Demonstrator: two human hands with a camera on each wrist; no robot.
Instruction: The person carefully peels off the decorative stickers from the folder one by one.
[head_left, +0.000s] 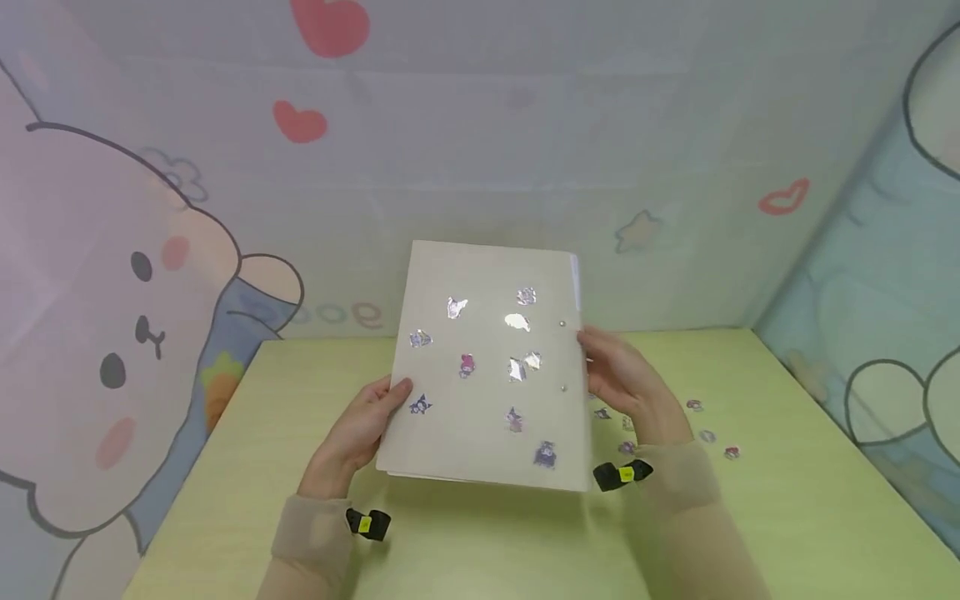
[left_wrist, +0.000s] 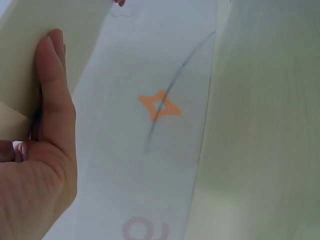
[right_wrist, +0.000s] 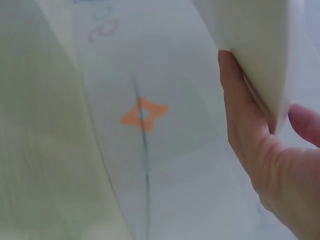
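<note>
A cream-coloured sheet folder (head_left: 487, 367) dotted with several shiny cartoon stickers is held up, tilted, above the green table (head_left: 787, 517). My left hand (head_left: 360, 429) grips its left edge, thumb on the front face and fingers behind. My right hand (head_left: 626, 383) grips the right edge the same way. In the left wrist view the fingers (left_wrist: 50, 95) lie flat along the folder's back (left_wrist: 45, 30). In the right wrist view the fingers (right_wrist: 240, 105) press behind the folder's edge (right_wrist: 260, 55) and the thumb tip shows at the far right.
Several small loose stickers (head_left: 708, 433) lie on the table to the right of my right hand. Cartoon-printed walls (head_left: 112, 333) enclose the table on the left, back and right. An orange star (left_wrist: 159, 106) is printed on the wall.
</note>
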